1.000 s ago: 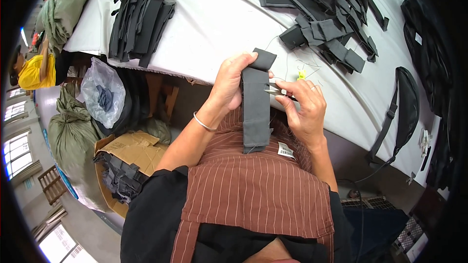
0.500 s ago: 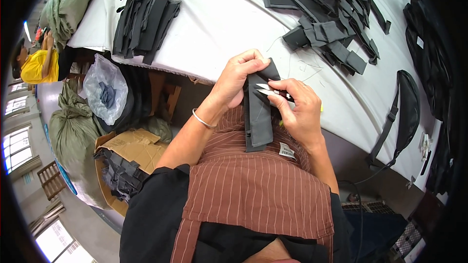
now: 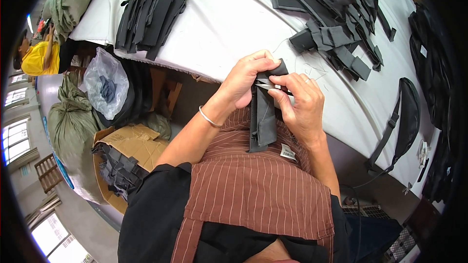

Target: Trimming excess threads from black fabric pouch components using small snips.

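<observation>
My left hand (image 3: pixel 245 79) pinches the upper end of a dark grey fabric strip (image 3: pixel 264 124), which hangs down in front of my apron. Thumb and fingers of my right hand (image 3: pixel 304 103) are closed on a small pair of thread snips (image 3: pixel 263 85). The pale blades lie across the strip's upper part, close to the left hand's fingers. Most of the snips' handle is hidden inside the right hand. Both hands are just off the front edge of the white-covered table (image 3: pixel 214 29).
A neat bundle of dark strips (image 3: pixel 150 18) lies at the table's left, a loose heap (image 3: pixel 336 14) at the right. A black waist bag (image 3: pixel 407 112) is further right. Lower left are a cardboard box (image 3: pixel 131 146), a clear plastic bag (image 3: pixel 105 85) and a person in yellow (image 3: pixel 36 59).
The snips' blades stood apart over the strip and are now closer together. Both hands and the strip sit slightly further right in the picture, as the view has shifted.
</observation>
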`<state>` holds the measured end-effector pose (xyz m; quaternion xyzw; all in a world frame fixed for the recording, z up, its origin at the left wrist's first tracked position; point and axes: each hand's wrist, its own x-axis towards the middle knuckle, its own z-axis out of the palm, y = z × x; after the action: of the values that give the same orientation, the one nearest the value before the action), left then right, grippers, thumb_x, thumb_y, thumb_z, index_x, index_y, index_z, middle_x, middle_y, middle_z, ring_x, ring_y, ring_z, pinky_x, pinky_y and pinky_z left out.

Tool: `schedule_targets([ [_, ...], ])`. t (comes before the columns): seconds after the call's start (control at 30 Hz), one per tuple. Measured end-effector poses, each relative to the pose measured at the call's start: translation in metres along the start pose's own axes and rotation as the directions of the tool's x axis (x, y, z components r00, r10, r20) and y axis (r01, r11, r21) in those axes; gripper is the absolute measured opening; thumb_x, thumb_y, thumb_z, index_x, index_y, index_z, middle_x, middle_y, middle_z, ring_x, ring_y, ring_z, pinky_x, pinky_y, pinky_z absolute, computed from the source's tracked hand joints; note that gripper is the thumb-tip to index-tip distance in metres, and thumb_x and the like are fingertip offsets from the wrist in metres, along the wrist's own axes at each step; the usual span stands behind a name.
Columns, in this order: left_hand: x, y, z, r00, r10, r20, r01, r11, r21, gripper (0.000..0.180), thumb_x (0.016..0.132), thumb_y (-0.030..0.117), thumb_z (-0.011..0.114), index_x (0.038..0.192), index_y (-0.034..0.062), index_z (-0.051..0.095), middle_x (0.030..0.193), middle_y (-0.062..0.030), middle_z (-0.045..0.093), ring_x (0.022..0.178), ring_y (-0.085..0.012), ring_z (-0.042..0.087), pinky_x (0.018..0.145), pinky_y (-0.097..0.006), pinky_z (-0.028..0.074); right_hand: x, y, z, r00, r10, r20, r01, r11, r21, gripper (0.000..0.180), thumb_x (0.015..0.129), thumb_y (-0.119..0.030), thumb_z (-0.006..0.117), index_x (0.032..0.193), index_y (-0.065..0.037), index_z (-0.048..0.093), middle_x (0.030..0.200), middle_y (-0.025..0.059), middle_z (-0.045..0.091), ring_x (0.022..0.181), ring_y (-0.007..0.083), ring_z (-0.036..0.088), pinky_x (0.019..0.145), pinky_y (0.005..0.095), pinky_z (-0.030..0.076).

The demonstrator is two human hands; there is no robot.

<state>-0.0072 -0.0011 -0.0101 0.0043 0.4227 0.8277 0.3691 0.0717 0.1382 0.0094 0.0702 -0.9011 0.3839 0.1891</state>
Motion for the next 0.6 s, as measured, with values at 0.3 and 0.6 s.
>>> schedule_targets([
  [0.3, 0.0018, -0.0018, 0.0007, 0.999, -0.034, -0.038, 0.035, 0.999, 0.022, 0.012, 0.088, 0.01, 0.059, 0.077, 0.0071, 0.056, 0.078, -0.0008, 0.059, 0.07, -0.0067, 0.054, 0.065, -0.021, 0.044, 0.0024, 0.0051, -0.0057, 0.997, -0.08, 0.014, 0.081, 0.992, -0.102, 0.018, 0.072, -0.015, 0.074, 0.088, -0.01, 0.067, 0.079, -0.0012, 0.064, 0.069, 0.019, 0.056, 0.063, 0.0333, 0.036],
  [0.6, 0.0048, -0.0046, 0.0039, 0.998, -0.059, -0.038, 0.059, 0.998, 0.01, 0.012, 0.087, 0.01, 0.059, 0.075, 0.0077, 0.056, 0.079, -0.0007, 0.06, 0.072, -0.0063, 0.054, 0.066, -0.022, 0.045, 0.0032, 0.0072, -0.0043, 0.995, -0.102, 0.022, 0.104, 0.989, -0.102, 0.015, 0.072, -0.016, 0.075, 0.084, -0.011, 0.067, 0.077, -0.0026, 0.063, 0.066, 0.0185, 0.054, 0.062, 0.0328, 0.035],
])
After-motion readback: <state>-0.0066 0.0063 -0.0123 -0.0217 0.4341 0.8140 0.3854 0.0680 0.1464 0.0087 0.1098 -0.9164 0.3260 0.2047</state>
